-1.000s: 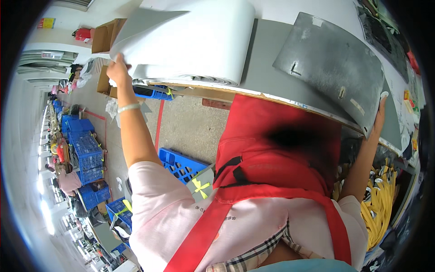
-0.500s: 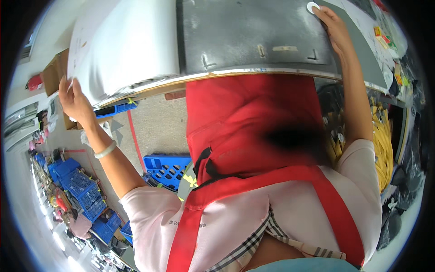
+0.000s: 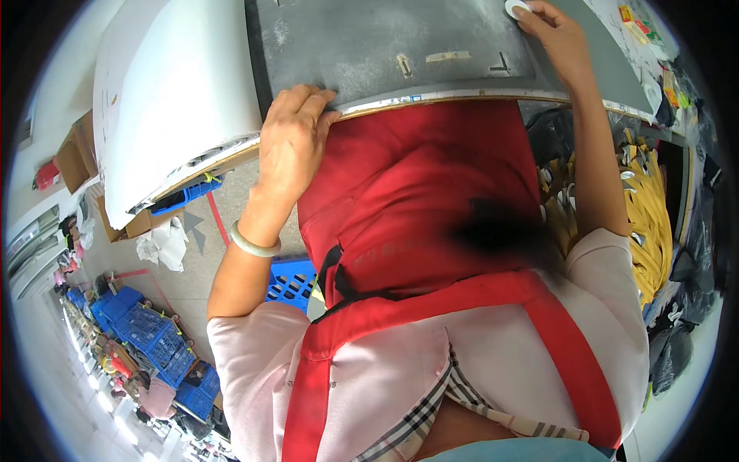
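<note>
My right hand (image 3: 560,38) pinches a small round white disc (image 3: 516,9) over the far right part of a dark grey board (image 3: 385,54). The board's surface is scuffed with pale marks and carries strips of tape and corner marks. At its near left corner lies my left hand (image 3: 296,138), fingers on the surface and thumb by the table's edge, holding nothing I can see. Left of the board, a large white sheet (image 3: 185,69) is curled up, its loose end hanging over the table edge (image 3: 231,154).
Blue crates (image 3: 150,339) stand on the floor at left, with another blue crate (image 3: 291,282) below the table. Cardboard boxes (image 3: 77,150) lie beyond the sheet. Yellow strap-like bundles (image 3: 645,223) and black plastic bags (image 3: 670,354) crowd the right side.
My left hand has come right from beside the white sheet's outer edge to the board's near left corner. My right hand keeps the disc. The view has shifted slightly.
</note>
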{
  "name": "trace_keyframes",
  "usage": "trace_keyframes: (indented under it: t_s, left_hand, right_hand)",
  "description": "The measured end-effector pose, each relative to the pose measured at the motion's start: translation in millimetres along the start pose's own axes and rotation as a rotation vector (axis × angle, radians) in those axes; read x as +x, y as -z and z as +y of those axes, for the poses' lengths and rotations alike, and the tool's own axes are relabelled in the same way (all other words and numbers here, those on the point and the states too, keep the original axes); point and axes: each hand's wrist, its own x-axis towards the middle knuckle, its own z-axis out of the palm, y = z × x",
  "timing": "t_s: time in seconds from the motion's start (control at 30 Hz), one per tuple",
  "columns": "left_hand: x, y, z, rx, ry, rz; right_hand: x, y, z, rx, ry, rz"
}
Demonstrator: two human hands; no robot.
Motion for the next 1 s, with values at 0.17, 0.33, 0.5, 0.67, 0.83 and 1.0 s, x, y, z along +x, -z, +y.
trace_keyframes:
  t_s: [0.17,0.33,0.5,0.67,0.83,1.0]
  left_hand:
    - [1,0,-3,-0.010,-0.016,-0.006]
    - [1,1,-6,-0.004,-0.045,0.004]
    - [0,1,-6,-0.008,-0.029,0.000]
    - [-2,0,-5,-0.011,-0.020,0.006]
    - [-2,-3,-6,-0.017,-0.037,0.014]
    - [-5,-2,-10,-0.016,-0.069,0.034]
  right_hand:
    - [-10,3,19,0.191,-0.002,0.023]
    - [-18,4,26,0.299,-0.028,0.011]
    - [-27,4,26,0.250,-0.037,0.011]
    - [-25,4,31,0.302,-0.020,-0.011]
    - [-24,6,32,0.281,-0.029,0.017]
    - [-19,1,39,0.234,0.002,0.016]
